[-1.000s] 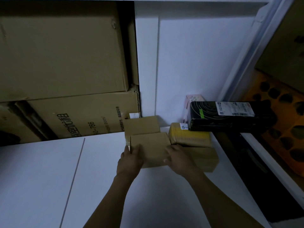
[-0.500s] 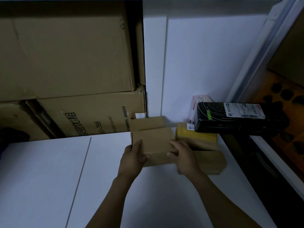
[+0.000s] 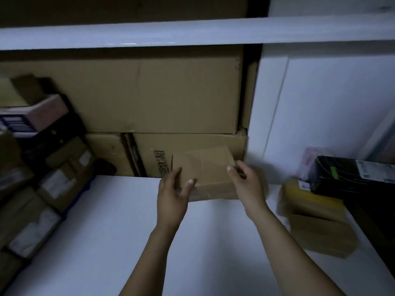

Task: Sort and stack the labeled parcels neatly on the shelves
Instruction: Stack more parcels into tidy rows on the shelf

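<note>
A small brown cardboard parcel (image 3: 206,169) is lifted above the white shelf board (image 3: 106,231), in front of the big cartons. My left hand (image 3: 172,195) grips its near left corner, thumb on top. On its right end, my right hand (image 3: 245,184) holds it with curled fingers. To the right lie a yellow parcel (image 3: 307,196) on a brown box (image 3: 322,233), with a black labelled parcel (image 3: 354,178) and a pink parcel (image 3: 310,161) behind.
Large cardboard cartons (image 3: 160,92) fill the back of the shelf under a white upper shelf edge (image 3: 192,34). A heap of several labelled parcels (image 3: 42,178) is stacked at the left. A white wall panel (image 3: 320,103) stands at the right.
Both hands have lifted the small brown parcel off the stack by the yellow parcel and carried it left. The view swung left and up, showing the parcel heap.
</note>
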